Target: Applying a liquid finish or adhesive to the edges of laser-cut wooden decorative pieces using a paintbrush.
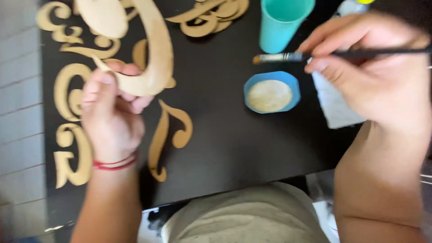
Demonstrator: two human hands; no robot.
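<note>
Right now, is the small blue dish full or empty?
Not empty: the small blue dish holds a pale cream fill across its bottom.

A black tabletop (225, 148) is strewn with flat, tan wooden cut-outs in scrolled shapes. Several curled pieces (72, 130) are laid along its left side, a single hooked piece (168, 135) is set near the middle, and a small overlapping heap (211, 15) is seen at the top edge. A turquoise plastic cup (283, 22) is stood upright just beyond a shallow blue dish (272, 92) filled with something pale cream. A white paper towel (335, 105) is spread right of the dish. Pale tiled flooring (18, 112) is visible at left.
</note>
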